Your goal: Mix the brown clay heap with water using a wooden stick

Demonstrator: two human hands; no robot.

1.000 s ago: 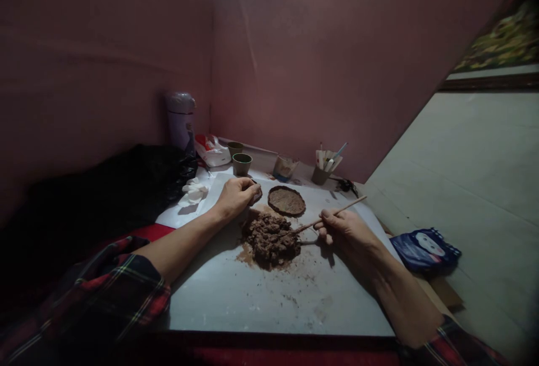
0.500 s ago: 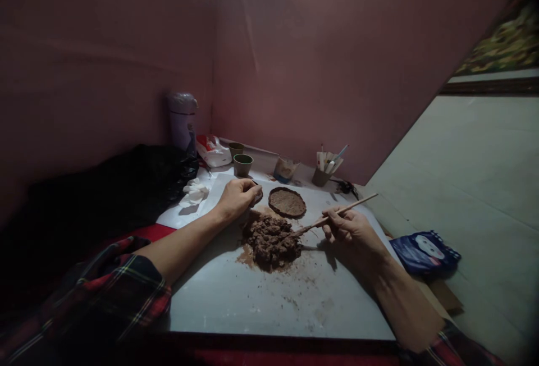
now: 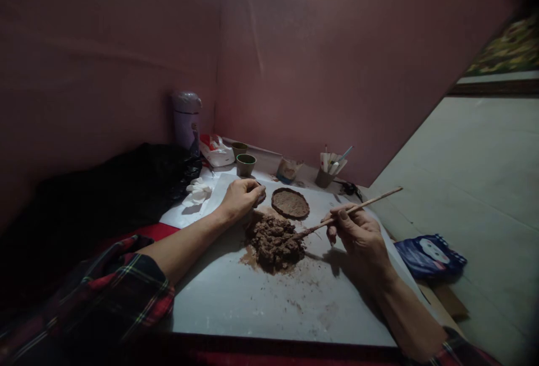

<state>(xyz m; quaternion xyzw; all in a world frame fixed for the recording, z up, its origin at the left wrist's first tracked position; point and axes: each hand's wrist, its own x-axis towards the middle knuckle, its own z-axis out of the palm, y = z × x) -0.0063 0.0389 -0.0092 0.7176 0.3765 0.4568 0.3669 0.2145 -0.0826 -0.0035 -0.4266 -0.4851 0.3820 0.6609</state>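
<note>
Right hand (image 3: 364,237) clamped on a thin, light-brown wooden stick (image 3: 374,201), held slanted, smeared lower end touching the right side of a lumpy brown clay-like mound (image 3: 273,245). Mound sits mid white tabletop (image 3: 236,310), crumbs scattered around it. Left hand (image 3: 242,198) has thumb and fingers pinched on a small dark-brown piece (image 3: 261,193), mostly hidden, above the mound's far-left edge. Flat round brown clay-like disc (image 3: 290,204) with raised rim lies just beyond the mound. Round olive-brown cup (image 3: 245,167) stands behind left hand.

Pink panels (image 3: 337,74) stand dimly beside a pale wall (image 3: 484,169)
</note>
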